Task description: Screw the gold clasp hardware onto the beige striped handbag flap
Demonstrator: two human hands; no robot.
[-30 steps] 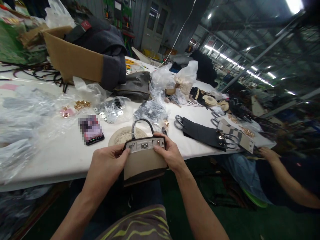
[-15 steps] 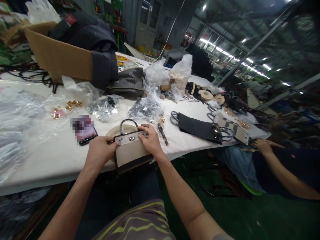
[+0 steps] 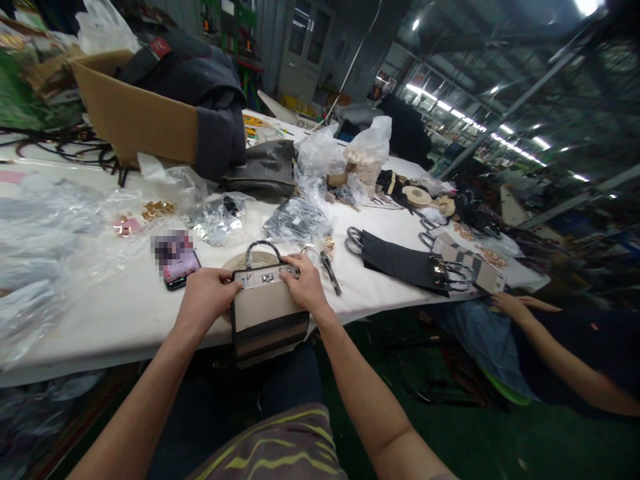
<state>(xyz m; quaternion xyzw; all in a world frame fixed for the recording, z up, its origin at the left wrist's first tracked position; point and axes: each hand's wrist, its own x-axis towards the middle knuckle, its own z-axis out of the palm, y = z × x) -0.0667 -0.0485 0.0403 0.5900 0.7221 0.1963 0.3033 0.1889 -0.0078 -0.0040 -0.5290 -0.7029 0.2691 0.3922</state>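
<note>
Between my hands is a small beige handbag (image 3: 265, 308) with dark edges, striped lower down, at the table's front edge. Its wrapped handle (image 3: 263, 245) stands up behind a strip of metal fittings along the top. My left hand (image 3: 213, 293) pinches the upper left corner, thumb in front. At the upper right, my right hand (image 3: 303, 281) grips the top edge with its fingers on the metal strip. Behind the bag, a round tape roll (image 3: 235, 261) is partly hidden. A dark slim tool (image 3: 331, 273) lies right of my right hand.
A phone (image 3: 176, 261) lies to the left. Plastic bags with gold fittings (image 3: 158, 211) and a cardboard box of dark cloth (image 3: 140, 123) are behind. Black bag panels with handles (image 3: 400, 261) lie to the right, near a co-worker's hand (image 3: 510, 307).
The handbag's lower part has swung up toward me, so more of its striped lower side shows. Both hands keep their hold. The whole view has shifted slightly.
</note>
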